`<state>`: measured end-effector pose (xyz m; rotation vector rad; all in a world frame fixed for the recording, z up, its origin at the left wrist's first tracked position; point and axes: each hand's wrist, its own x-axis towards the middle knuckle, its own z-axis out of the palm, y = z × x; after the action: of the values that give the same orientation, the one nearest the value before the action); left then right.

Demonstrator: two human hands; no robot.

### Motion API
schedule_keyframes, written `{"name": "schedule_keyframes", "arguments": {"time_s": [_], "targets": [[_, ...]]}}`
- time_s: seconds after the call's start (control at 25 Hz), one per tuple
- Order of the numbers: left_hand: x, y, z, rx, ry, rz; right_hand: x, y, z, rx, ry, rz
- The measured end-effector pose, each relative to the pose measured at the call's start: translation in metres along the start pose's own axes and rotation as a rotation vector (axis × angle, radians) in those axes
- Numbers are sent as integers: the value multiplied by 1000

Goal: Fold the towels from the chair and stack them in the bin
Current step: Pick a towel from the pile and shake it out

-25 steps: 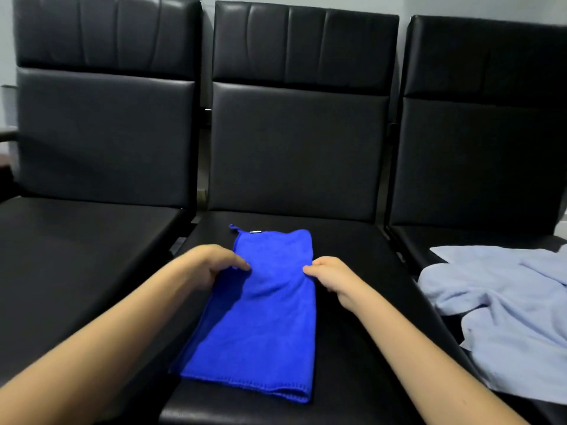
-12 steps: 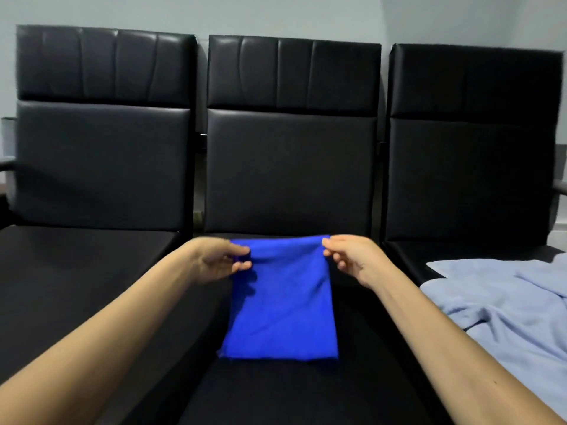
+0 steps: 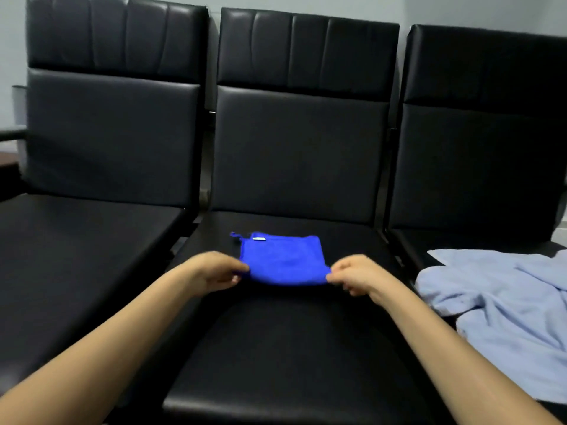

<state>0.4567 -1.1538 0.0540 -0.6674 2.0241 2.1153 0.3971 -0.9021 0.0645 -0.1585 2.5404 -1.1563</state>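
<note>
Seats fill my feed in a row of three, all black and padded, backs against a pale wall (image 3: 460, 10). On the far left, the left chair (image 3: 92, 246) shows a glossy seat, with a grey armrest (image 3: 12, 133) poking in at the edge of frame. Moving in, the left hand (image 3: 214, 273) reaches over the middle chair (image 3: 291, 348) and pinches the near left corner of the blue towel (image 3: 283, 260) between thumb and curled fingers. That towel lies folded into a small, nearly square pad on the middle seat, toward the backrest. A little hanging loop (image 3: 234, 235) sticks out at its far left corner, and a small white label (image 3: 259, 239) sits just beside it on the far edge. The right hand (image 3: 357, 276) pinches the near right corner in the same way, so I read the hands as apart, one clamped at each end of the towel's near edge. Farther right, the right chair (image 3: 475, 164) carries a pale blue towel (image 3: 506, 302), unfolded and rumpled, spread over its seat and running out of frame at the right and bottom.
</note>
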Motion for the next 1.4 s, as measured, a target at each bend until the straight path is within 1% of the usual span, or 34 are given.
{"name": "schedule_keyframes", "arguments": {"time_s": [0.04,0.08,0.16,0.28,0.32,0.36,0.4,0.48,0.52,0.56,0.64,0.76,0.84,0.96,1.04,1.16,1.28,1.32,1.4], "targets": [[1,-6,-1,159,10,-45,-5,8,3,-107,-59,57],[-2,-7,-1,266,23,-57,-8,13,5,-155,-91,96],[-10,-3,0,397,69,-76,-11,13,3,-138,-106,144],[-22,3,0,612,55,-124,-18,7,-1,-129,-193,223],[-22,3,0,705,52,-129,-18,7,-1,-140,-190,232],[-21,2,1,775,69,-113,-14,9,0,-148,-140,228],[-19,1,2,798,105,-70,-10,11,1,-145,-53,215],[-12,-2,6,738,187,53,0,13,6,-54,136,160],[-10,-3,9,685,209,99,4,13,10,43,182,134],[-8,-4,13,623,218,128,7,11,14,149,187,117],[-7,-6,22,504,209,149,8,6,23,312,144,124],[-2,-14,35,291,213,127,15,6,34,369,130,167],[3,-18,37,232,215,105,14,6,35,419,126,196],[0,-17,38,184,134,70,15,10,31,458,92,224],[-9,-12,43,93,73,76,12,10,31,564,81,213],[-17,-7,47,-93,-38,43,8,11,31,648,121,129],[-23,-5,54,-359,-149,-34,2,9,27,799,171,56],[-23,-5,57,-407,-160,-22,1,10,25,826,182,40],[-21,-6,65,-404,-166,-11,-5,16,19,814,217,-13]]}}
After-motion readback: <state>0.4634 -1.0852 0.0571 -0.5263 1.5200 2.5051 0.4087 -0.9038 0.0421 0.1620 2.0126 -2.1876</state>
